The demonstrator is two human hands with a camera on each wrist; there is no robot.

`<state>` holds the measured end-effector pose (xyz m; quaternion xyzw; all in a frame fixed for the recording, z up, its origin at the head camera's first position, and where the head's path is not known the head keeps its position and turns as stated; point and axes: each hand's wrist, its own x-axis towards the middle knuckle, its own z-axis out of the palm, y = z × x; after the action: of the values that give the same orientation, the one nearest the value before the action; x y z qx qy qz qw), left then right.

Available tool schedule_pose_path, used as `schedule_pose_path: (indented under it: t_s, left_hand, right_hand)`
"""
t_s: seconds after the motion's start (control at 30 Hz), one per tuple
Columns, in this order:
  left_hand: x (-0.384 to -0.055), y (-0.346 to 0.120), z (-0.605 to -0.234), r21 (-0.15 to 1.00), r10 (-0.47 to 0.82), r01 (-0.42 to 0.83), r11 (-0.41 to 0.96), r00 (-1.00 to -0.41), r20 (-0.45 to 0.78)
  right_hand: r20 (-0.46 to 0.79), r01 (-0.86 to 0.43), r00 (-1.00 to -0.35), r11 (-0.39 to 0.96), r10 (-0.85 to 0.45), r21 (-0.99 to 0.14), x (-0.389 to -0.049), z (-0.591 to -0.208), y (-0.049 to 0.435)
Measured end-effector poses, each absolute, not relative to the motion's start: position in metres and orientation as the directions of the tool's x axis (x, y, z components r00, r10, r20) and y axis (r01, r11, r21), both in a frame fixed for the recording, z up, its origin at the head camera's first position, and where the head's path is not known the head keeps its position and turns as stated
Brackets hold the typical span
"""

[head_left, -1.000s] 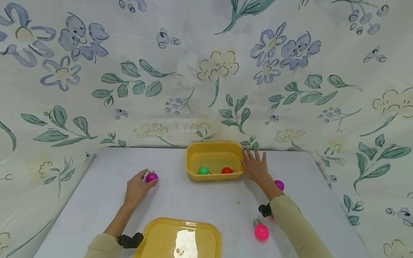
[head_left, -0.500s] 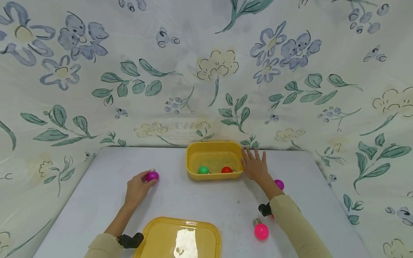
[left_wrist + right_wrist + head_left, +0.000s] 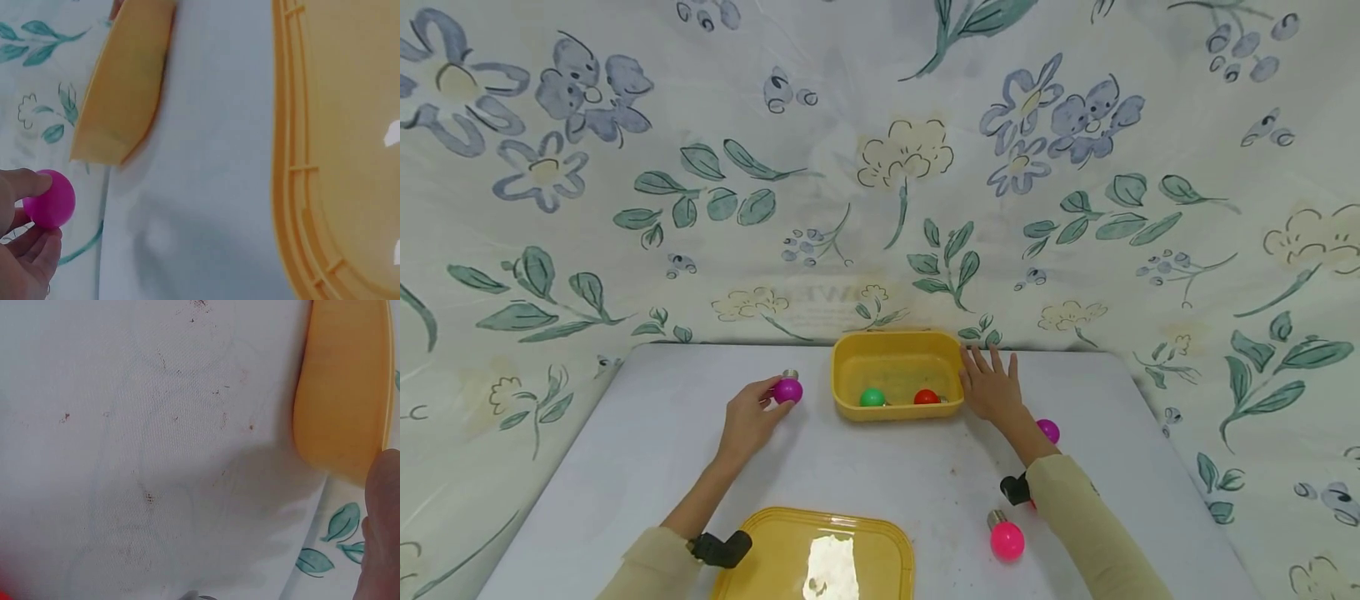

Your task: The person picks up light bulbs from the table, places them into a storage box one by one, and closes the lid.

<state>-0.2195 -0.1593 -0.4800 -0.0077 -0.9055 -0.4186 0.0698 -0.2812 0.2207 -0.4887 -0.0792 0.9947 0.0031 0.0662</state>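
Observation:
My left hand [image 3: 749, 423] pinches a purple light bulb [image 3: 787, 392] between thumb and fingers, its metal base pointing up and away, just left of the yellow bin. In the left wrist view the round purple bulb [image 3: 52, 200] shows between the fingertips. The yellow bin [image 3: 897, 412] stands at the table's back edge with a green bulb [image 3: 872, 397] and a red bulb [image 3: 927, 397] inside. My right hand [image 3: 992, 387] rests against the bin's right end, fingers straight and spread. In the right wrist view the thumb [image 3: 382, 487] lies at the bin's rim.
A yellow tray [image 3: 752, 533] lies at the front of the white table [image 3: 662, 400]. A pink bulb [image 3: 1007, 542] lies front right, and another purple bulb [image 3: 1048, 431] lies beside the right forearm. A red thing is mostly hidden under that sleeve. Floral cloth [image 3: 820, 208] hangs behind.
The left hand has closed its fingers on the purple bulb and carried it right and slightly back, towards the bin. My right hand has stayed at the bin's end.

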Motion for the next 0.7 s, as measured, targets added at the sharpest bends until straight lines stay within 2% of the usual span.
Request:
schedule_pose_path:
  t_s: [0.33,0.7]
  left_hand:
    - [-0.241,-0.118,-0.467,0.777,0.091,0.202,0.597,-0.979,0.184]
    - [-0.267,-0.086,-0.467,0.756,0.225,0.270,0.596,-0.960,0.165]
  right_hand:
    - [-0.130,-0.149,-0.980,0.989,-0.150,-0.014,-0.279,-0.488,0.219]
    - [-0.137,-0.147,-0.980,0.989,-0.147,-0.012,-0.279,-0.486,0.219]
